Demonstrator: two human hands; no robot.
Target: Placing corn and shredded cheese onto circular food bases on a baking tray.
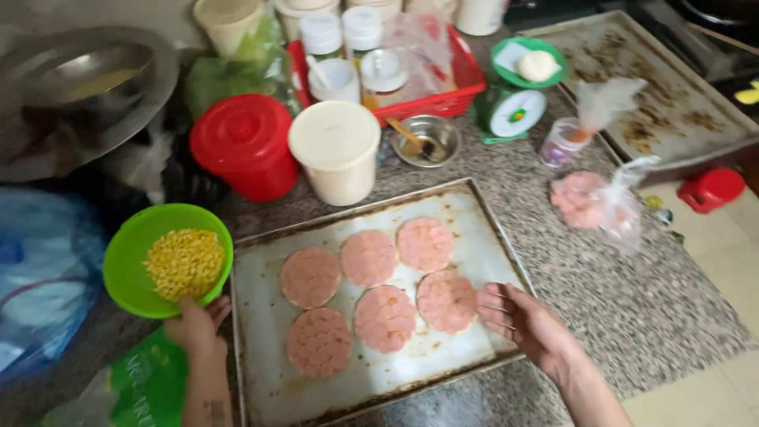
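Granite counter (632, 300) carries everything here, and at its middle lies a worn baking tray (261, 332), set flat so six pink scored patties (385, 317) can sit spaced out in two loose rows without touching much. A second, stained tray (672, 95) rests at the far right. Behind the near tray stand a red lidded tub (247, 142) and a cream tub (336, 150), close enough to reach. The left hand (198, 328) grips the near rim of a green bowl (130, 261) of yellow corn kernels (186, 262), fingers closed under it, holding it just beside the tray's left edge. The right hand (526, 320) is open and empty, fingers spread, hovering at the tray's right edge beside the nearest patty. A bag (609, 205) with more pink patties lies apart, right.
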